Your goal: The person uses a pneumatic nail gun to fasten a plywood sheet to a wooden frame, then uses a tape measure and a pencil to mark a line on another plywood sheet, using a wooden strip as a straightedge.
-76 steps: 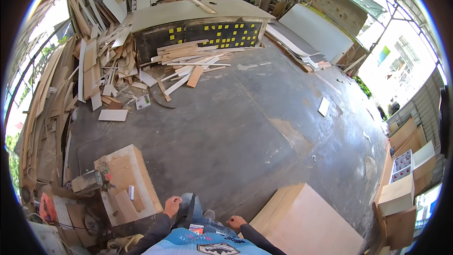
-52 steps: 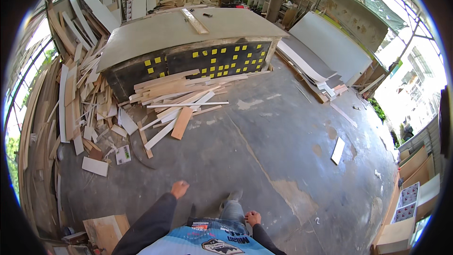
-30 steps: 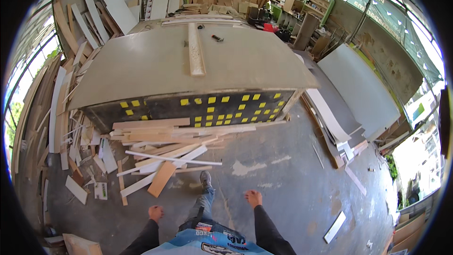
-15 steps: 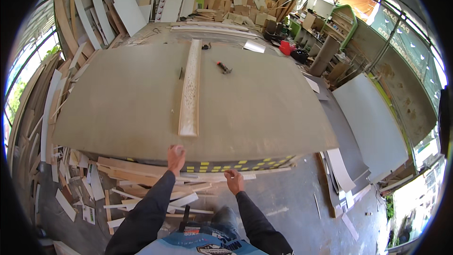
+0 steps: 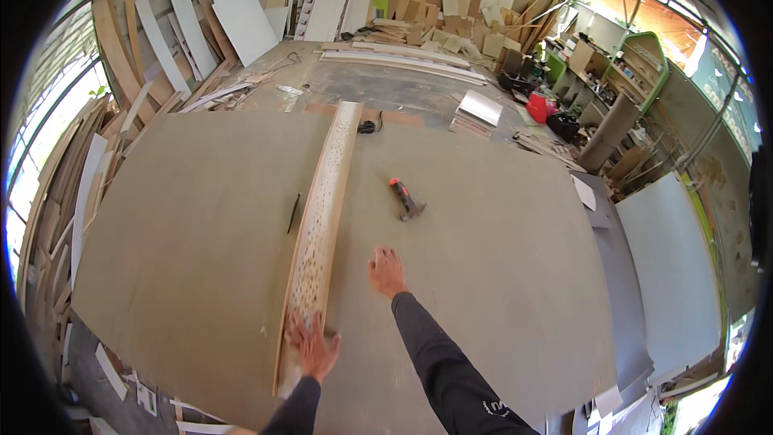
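Note:
A long, narrow wooden channel (image 5: 320, 225) with low side edges and a speckled pale inner face lies lengthwise on the large brown tabletop (image 5: 499, 298). Over its near end, my left hand (image 5: 314, 352) is open with fingers spread; contact appears likely but is hard to confirm. My right hand (image 5: 387, 272) is open and holds nothing, reaching over the tabletop right of the channel. Beyond its fingertips lies a claw hammer (image 5: 402, 195) with a red and black handle. A thin dark pencil-like stick (image 5: 294, 213) rests left of the channel. By the channel's far end sits a small black object (image 5: 368, 126).
White boards (image 5: 233, 8) and timber strips lean at the back left. Long planks (image 5: 411, 64) lie behind the table, with wood offcuts beyond. A large pale panel (image 5: 672, 274) leans on the right. Scrap strips (image 5: 111, 370) lie on the floor at lower left.
I have leaned in over the table. My left hand has moved from the near edge onto the channel's near end. My right hand has moved forward toward the hammer, its fingers now spread.

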The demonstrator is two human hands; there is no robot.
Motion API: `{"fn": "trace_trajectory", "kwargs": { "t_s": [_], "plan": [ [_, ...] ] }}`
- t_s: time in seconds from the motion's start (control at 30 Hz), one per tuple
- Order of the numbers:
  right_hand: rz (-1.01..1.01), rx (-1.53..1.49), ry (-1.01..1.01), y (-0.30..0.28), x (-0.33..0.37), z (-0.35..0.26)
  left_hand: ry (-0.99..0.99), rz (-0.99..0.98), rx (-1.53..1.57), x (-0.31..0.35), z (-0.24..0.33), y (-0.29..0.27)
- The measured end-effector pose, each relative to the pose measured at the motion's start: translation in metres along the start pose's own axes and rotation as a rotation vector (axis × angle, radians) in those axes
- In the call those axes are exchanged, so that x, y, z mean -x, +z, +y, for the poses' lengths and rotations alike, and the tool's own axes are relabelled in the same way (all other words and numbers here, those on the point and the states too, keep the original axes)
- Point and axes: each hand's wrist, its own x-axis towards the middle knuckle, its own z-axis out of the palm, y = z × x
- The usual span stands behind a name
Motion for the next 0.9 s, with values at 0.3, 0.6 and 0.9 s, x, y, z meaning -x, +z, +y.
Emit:
{"fn": "trace_trajectory", "kwargs": {
  "t_s": [0.3,0.6,0.9],
  "plan": [
    [0.107,0.129,-0.042,0.051,-0.292,0.068,-0.109,-0.196,-0.214,0.012,-0.009,0.001],
    [0.091,0.058,0.034,0.068,-0.456,0.118,-0.200,-0.161,-0.061,0.020,-0.001,-0.006],
    [0.232,-0.079,-0.216,0.069,-0.391,0.096,-0.423,-0.168,0.339,0.007,0.010,-0.021]
  ]
}}
